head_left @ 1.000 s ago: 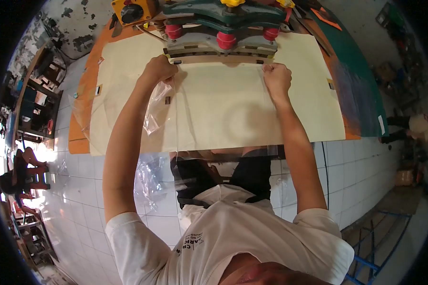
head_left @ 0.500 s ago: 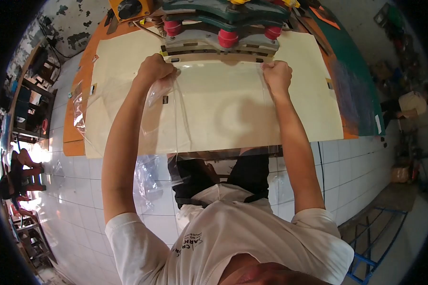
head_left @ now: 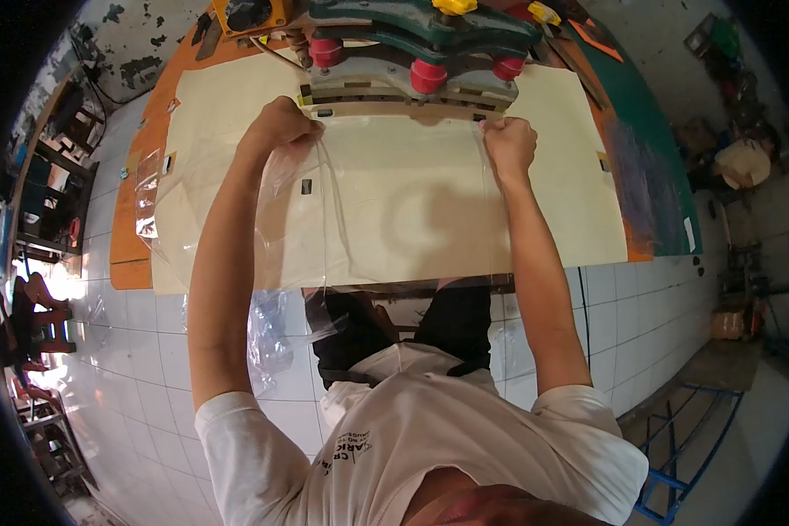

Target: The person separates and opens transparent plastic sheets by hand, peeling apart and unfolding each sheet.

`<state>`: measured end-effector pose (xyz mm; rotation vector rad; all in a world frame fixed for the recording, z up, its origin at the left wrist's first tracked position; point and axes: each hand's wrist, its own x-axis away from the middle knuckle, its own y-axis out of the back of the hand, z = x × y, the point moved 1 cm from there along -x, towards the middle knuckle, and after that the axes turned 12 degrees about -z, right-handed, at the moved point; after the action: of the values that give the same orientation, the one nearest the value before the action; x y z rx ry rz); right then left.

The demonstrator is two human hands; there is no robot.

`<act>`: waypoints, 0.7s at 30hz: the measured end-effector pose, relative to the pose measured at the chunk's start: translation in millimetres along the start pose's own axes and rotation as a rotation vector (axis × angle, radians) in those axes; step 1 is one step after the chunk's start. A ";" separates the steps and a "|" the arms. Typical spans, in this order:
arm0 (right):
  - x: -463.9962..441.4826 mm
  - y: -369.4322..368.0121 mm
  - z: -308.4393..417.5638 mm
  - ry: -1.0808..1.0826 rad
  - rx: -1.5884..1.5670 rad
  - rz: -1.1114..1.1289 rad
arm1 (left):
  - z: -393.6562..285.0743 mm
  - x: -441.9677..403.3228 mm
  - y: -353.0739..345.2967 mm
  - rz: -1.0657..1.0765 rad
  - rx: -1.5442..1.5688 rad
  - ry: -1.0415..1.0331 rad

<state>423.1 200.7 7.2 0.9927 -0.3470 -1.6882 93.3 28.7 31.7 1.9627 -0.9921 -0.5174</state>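
A clear plastic sheet (head_left: 412, 188) lies stretched over the cream board (head_left: 561, 202), its far edge pulled taut between my hands. My left hand (head_left: 282, 125) is closed on its far left corner, and loose folds hang below the wrist. My right hand (head_left: 510, 143) pinches the far right corner. Just beyond the sheet's far edge stands a press-like machine (head_left: 412, 79) with a grey metal head, green arms and red knobs. Small dark pieces (head_left: 307, 186) are set on the board near the sheet. The fingertips of both hands are partly hidden.
More clear plastic (head_left: 644, 188) lies on a green mat (head_left: 675, 219) at the right. Crumpled plastic (head_left: 270, 337) hangs below the table's near edge. A yellow box (head_left: 267, 16) stands at the back left. Another person (head_left: 741, 165) is at the far right, beside a blue metal frame (head_left: 688, 447).
Both hands keep their hold on the plastic and have barely moved. The view has shifted slightly. The person at the far right has changed posture.
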 end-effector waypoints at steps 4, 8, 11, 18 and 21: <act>0.6 0.9 0.0 0.004 -0.005 0.011 | 10.9 -6.9 -3.4 0.097 0.161 0.031; -0.3 0.2 -0.7 0.000 -0.017 0.027 | 7.2 -6.7 -1.6 0.021 -0.015 0.002; -0.8 -1.2 -1.5 0.001 -0.004 0.010 | -4.5 -0.2 3.5 -0.018 -0.125 0.038; -0.2 0.4 2.1 -0.010 0.019 0.003 | 5.4 -3.7 1.0 0.033 0.035 0.033; 1.1 4.0 4.7 -0.013 0.010 0.010 | 8.8 -6.0 -0.3 0.056 0.043 0.030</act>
<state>422.1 197.1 12.3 0.9858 -0.3689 -1.6861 83.9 29.2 26.5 1.9689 -1.0433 -0.4373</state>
